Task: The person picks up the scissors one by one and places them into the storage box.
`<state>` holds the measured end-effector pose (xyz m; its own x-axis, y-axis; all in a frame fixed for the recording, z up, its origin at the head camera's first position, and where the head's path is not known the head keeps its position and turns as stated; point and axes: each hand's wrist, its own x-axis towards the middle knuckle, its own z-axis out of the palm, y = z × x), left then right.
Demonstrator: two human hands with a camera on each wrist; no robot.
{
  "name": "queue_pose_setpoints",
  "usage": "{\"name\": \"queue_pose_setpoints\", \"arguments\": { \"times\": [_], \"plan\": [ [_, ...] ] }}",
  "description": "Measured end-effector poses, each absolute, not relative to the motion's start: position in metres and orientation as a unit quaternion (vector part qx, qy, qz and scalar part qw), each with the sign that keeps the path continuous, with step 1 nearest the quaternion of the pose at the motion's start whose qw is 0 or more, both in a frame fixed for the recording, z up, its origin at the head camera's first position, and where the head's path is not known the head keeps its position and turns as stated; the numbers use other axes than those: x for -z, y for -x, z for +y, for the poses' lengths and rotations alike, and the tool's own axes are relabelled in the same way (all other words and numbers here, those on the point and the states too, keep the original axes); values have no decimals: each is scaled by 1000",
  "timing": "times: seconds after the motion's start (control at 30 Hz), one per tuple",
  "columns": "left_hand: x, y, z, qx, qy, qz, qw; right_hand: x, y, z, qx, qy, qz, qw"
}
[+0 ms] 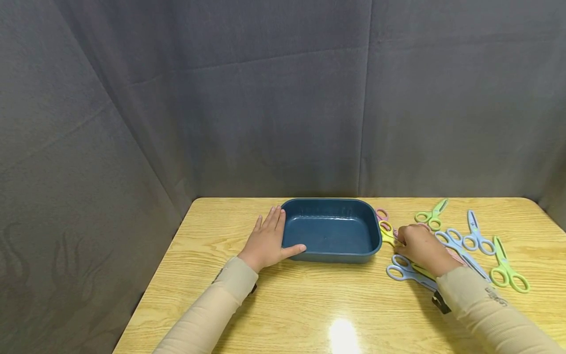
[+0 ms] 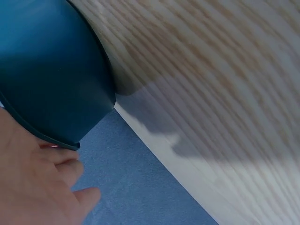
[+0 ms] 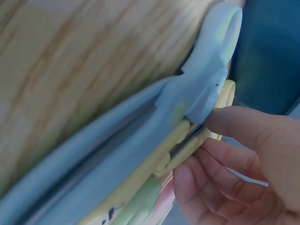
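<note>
A dark blue rectangular tray [image 1: 332,256] sits on the wooden table. My left hand [image 1: 267,241] rests on its left rim, fingers along the side and thumb over the front edge; in the left wrist view the hand [image 2: 40,180] is at the tray's rim. To the right of the tray, my right hand [image 1: 422,246] pinches yellow scissors [image 3: 136,180] between thumb and fingers. Their yellow handle loops [image 1: 389,240] show beside the tray. Blue scissors [image 3: 180,101] lie right alongside them, with green scissors [image 3: 140,199] and pink ones below.
Around the right hand lie more scissors: green ones [image 1: 435,216] at the back, blue ones [image 1: 474,231] and green ones [image 1: 504,268] farther right, and blue ones [image 1: 409,272] in front. A pink handle [image 1: 382,214] touches the tray's right side in view. Grey curtains [image 1: 274,123] hang behind the table.
</note>
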<state>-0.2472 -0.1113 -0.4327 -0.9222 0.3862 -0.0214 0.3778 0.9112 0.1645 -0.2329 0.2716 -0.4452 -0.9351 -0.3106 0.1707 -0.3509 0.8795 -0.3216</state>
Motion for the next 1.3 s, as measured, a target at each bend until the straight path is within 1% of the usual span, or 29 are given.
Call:
{"name": "queue_pose_setpoints", "arguments": {
  "times": [0.47,0.73,0.97,1.2,1.3],
  "plan": [
    [435,247,-113,-91,-193,977,13,444,236,267,-155,-161,-974,40],
    [435,247,-114,-96,-188,977,11,442,236,266,-150,-170,-972,68],
    [437,247,-113,-98,-188,977,9,440,234,266,-162,-164,-970,82],
    [441,247,-111,-100,-185,978,6,434,231,269,-177,-137,-973,58],
    [443,248,-109,-101,-189,977,7,431,230,271,-177,-125,-975,56]
  ]
}}
